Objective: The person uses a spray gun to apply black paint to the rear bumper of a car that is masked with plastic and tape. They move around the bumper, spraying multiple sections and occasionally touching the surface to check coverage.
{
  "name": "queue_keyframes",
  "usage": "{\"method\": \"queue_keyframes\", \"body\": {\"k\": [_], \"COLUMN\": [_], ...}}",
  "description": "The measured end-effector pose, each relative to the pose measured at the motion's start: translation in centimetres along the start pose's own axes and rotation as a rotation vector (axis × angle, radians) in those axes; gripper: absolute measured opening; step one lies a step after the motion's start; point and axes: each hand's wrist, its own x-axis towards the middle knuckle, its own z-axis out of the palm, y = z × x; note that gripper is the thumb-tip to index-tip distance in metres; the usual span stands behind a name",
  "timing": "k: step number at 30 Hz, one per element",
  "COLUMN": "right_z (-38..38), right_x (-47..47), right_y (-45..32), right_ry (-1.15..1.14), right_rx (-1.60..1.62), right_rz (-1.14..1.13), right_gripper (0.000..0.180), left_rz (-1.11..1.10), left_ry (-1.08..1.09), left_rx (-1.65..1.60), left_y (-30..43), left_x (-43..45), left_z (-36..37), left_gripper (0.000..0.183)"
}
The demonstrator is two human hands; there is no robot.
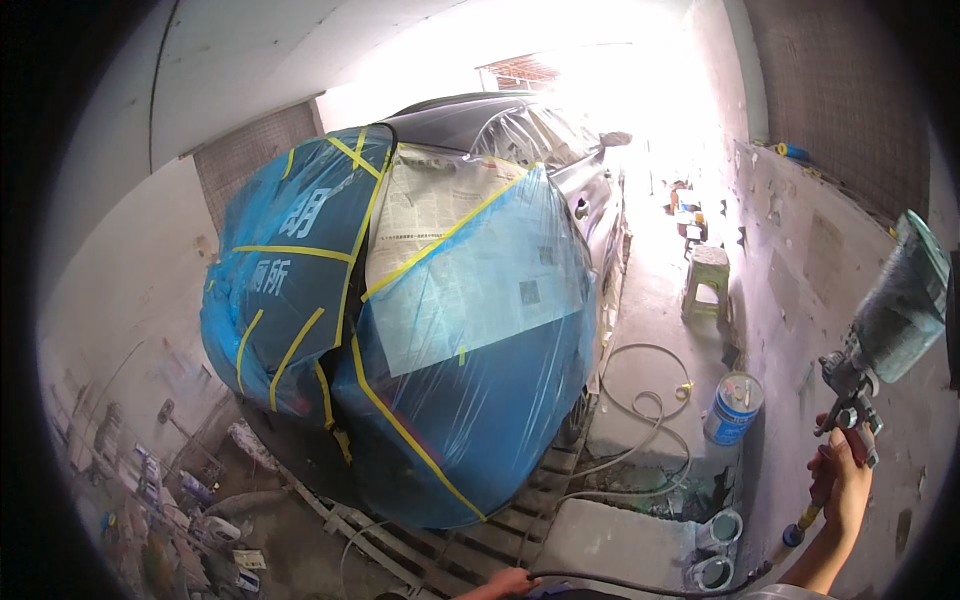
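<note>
My right hand (846,476) is wrapped around the handle of a paint spray gun (855,364), raised at the right side. A translucent, paint-stained cup sits on top of the gun. From its handle a dark air hose (637,577) runs down and across the lower edge of the view. My left hand (510,582), partly cut off at the bottom, grips this hose. Before me stands a car (450,124), covered with blue plastic masking film (487,382), newspaper (439,199) and yellow masking tape (427,431). Printed characters show on the film.
A pale hose (660,420) lies coiled on the floor right of the car. Beside the right wall stand a blue paint bucket (731,412), two open cans (720,529) and a plastic stool (706,277). Slats (450,551) lie under the car; bottles and clutter (202,517) line the left wall.
</note>
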Motion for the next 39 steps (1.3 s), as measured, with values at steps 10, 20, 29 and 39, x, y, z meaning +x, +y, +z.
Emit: {"method": "queue_keyframes", "body": {"k": [10,20,29,39], "right_z": [6.3,11.3,14.6,19.1], "right_x": [11.3,22.5,35.4,45.7], "right_y": [3.3,5.8,11.0,13.1], "right_ry": [-0.3,-0.455,-0.672,-0.835], "right_rx": [0.161,0.151,0.306,0.344], "right_rz": [-0.08,-0.187,-0.339,-0.007], "right_gripper": [0.047,0.045,0.058,0.039], "left_rz": [0.014,0.001,-0.28,-0.513], "left_ry": [-0.065,-0.066,-0.086,0.248], "left_rx": [-0.129,-0.199,-0.319,-0.474], "left_y": [-0.2,0.2,5.8,16.5], "left_x": [15.2,25.3,23.2,20.3], "left_z": [1.6,-0.2,-5.5,-7.0], "left_gripper": [0.067,0.069,0.074,0.06]}}
